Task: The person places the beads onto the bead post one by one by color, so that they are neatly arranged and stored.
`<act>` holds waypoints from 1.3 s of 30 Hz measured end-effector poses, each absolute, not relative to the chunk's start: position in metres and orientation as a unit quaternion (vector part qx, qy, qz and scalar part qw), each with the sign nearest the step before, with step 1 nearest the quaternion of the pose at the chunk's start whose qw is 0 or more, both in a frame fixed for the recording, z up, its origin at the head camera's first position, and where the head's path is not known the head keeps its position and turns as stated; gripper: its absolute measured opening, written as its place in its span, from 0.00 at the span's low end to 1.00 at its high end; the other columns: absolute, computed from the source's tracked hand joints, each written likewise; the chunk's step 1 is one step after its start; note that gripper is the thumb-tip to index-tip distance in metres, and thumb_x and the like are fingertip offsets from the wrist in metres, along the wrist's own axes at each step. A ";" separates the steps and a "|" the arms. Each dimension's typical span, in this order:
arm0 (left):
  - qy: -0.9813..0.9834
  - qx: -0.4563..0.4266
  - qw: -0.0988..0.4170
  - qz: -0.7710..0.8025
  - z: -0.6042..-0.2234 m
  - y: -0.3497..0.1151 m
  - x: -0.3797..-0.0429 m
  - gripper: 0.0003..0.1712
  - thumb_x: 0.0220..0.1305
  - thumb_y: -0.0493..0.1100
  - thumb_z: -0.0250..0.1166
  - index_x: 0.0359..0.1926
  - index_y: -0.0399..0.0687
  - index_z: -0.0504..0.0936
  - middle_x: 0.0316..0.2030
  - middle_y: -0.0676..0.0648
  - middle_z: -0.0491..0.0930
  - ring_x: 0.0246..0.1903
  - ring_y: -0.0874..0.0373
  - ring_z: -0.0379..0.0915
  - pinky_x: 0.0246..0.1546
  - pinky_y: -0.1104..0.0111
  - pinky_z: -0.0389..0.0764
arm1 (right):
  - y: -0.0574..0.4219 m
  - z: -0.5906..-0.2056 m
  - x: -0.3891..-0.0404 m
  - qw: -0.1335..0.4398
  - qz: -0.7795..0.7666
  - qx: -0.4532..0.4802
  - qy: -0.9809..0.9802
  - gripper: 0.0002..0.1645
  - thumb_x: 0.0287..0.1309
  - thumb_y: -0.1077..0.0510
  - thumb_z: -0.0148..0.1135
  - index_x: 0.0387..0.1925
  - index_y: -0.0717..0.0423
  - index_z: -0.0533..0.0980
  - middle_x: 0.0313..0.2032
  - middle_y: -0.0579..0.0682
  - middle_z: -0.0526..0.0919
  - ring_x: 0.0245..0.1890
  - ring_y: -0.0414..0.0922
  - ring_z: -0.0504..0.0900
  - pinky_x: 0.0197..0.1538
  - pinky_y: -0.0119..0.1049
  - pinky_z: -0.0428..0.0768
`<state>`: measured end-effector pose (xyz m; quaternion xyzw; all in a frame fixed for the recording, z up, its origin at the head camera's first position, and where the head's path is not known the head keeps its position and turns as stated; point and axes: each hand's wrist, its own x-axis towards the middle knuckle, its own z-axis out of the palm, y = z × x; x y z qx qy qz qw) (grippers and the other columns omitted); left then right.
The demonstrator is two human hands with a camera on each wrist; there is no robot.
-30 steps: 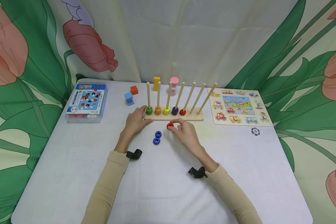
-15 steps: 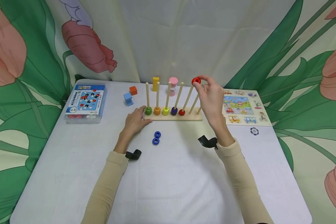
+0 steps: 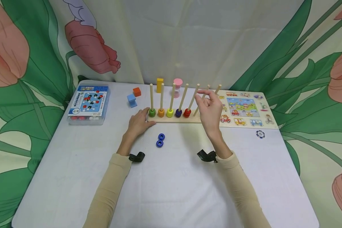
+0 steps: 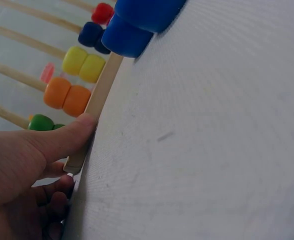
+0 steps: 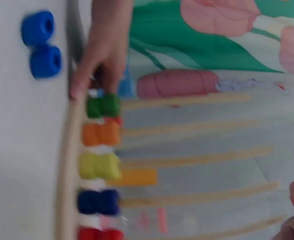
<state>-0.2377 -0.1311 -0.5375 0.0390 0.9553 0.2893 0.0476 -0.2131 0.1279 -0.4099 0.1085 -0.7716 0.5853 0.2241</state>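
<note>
My left hand (image 3: 138, 123) grips the left end of a wooden peg rack's base (image 3: 171, 120), thumb along its front edge. Several upright pegs rise from it. Going rightward, the first pegs carry green beads (image 3: 152, 112), orange beads (image 3: 161, 112), yellow beads (image 3: 169, 112), dark blue beads (image 3: 178, 113) and red beads (image 3: 187, 112), stacked in pairs; the two rightmost pegs show no beads. My right hand (image 3: 210, 110) is raised beside the top of the red beads' peg, thumb and forefinger apart with nothing between them. Two blue beads (image 3: 160, 140) lie touching on the table before the rack.
A clear plastic box (image 3: 88, 104) stands at left. Behind the rack are blue blocks (image 3: 131, 100), an orange block (image 3: 136, 91), a yellow block (image 3: 159, 85) and a pink hourglass (image 3: 177, 85). A picture puzzle board (image 3: 242, 109) and a round chip (image 3: 260, 134) lie right.
My right hand carried a red bead from the table up to the fifth peg and let it go; it now sits on the other red bead. My left hand stayed on the base.
</note>
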 end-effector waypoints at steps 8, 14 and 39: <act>0.957 0.032 0.053 0.283 -0.538 -0.131 -0.238 0.46 0.58 0.59 0.66 0.70 0.44 0.59 0.43 0.42 0.74 0.40 0.50 0.69 0.49 0.52 0.67 | 0.102 -0.482 -0.201 -0.109 0.548 0.143 -0.817 0.13 0.58 0.55 0.65 0.45 0.54 0.81 0.10 0.42 0.59 0.11 0.38 0.55 0.17 0.31 0.54; 0.957 0.037 0.047 0.282 -0.537 -0.130 -0.238 0.46 0.58 0.59 0.66 0.70 0.44 0.59 0.37 0.44 0.73 0.36 0.51 0.67 0.46 0.53 0.67 | 0.083 -0.522 -0.198 -0.190 0.462 0.197 -0.844 0.16 0.58 0.55 0.65 0.49 0.48 0.80 0.09 0.41 0.60 0.12 0.37 0.56 0.22 0.32 0.59; 0.955 0.040 0.051 0.288 -0.537 -0.130 -0.238 0.46 0.58 0.59 0.66 0.70 0.44 0.59 0.38 0.44 0.72 0.37 0.51 0.67 0.46 0.54 0.67 | 0.155 -0.392 -0.231 0.306 0.502 0.107 -0.802 0.20 0.59 0.52 0.64 0.54 0.51 0.79 0.11 0.51 0.59 0.11 0.41 0.56 0.17 0.31 0.51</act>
